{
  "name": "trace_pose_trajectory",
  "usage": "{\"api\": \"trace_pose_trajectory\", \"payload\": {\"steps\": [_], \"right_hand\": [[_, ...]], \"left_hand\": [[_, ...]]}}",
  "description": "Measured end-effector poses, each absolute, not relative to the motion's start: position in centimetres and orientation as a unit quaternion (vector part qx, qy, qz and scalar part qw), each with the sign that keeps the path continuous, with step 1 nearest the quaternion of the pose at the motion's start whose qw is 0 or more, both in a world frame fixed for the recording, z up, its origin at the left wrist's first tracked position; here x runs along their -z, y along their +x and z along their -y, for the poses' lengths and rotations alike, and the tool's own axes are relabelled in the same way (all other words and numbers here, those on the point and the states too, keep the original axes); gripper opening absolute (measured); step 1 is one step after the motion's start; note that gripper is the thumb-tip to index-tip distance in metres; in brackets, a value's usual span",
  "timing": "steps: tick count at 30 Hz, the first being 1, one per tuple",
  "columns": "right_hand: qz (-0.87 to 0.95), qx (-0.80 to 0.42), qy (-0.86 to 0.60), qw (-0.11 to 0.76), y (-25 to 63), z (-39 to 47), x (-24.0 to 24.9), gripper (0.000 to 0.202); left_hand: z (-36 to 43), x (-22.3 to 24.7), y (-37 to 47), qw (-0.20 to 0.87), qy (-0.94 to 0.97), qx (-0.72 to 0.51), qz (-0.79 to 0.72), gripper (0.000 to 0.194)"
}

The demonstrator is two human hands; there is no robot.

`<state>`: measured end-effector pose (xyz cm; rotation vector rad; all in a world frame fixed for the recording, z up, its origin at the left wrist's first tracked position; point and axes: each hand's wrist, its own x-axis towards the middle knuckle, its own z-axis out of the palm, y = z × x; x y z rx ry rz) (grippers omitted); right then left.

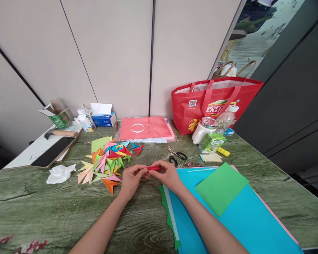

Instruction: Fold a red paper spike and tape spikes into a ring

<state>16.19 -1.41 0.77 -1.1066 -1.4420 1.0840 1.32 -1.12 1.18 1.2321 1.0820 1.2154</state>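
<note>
A small folded piece of red paper [153, 168] is pinched between my two hands, above the middle of the table. My left hand [132, 179] closes its fingers on the paper's left end, and my right hand [167, 174] grips the right end. Just left of my left hand lies a pile of folded paper pieces [110, 160] in many colours. Under my right forearm is a stack of large blue paper sheets [243, 215], topped by a green square sheet [222, 188].
Black scissors [176, 155] lie beyond my hands. Behind them is a pack of red paper [148, 127] with a ring on it. A red bag [188, 109], white mug [201, 132] and green box [212, 142] stand back right. A crumpled tissue [60, 174] and phone [53, 151] lie left.
</note>
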Motion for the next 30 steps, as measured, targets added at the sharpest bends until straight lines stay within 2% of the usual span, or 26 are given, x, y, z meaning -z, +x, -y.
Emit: {"api": "trace_pose_trajectory", "payload": {"steps": [12,20,26,30], "right_hand": [[0.557,-0.491,-0.44,0.506,16.42,1.02,-0.46,0.021],[0.55,-0.469,-0.452,0.522,16.34,0.98,-0.38,0.02],[0.522,-0.5,-0.448,0.527,16.46,0.75,-0.02,0.018],[0.491,-0.544,-0.438,0.521,16.79,0.59,0.1,0.027]], "left_hand": [[1.21,-1.09,1.21,0.493,0.533,-0.518,-0.453,0.008],[1.24,-0.94,1.34,0.504,0.531,-0.517,-0.444,0.011],[1.18,-0.71,1.29,0.519,0.512,-0.519,-0.446,0.01],[1.09,-0.61,1.1,0.488,0.513,-0.538,-0.457,0.01]]}}
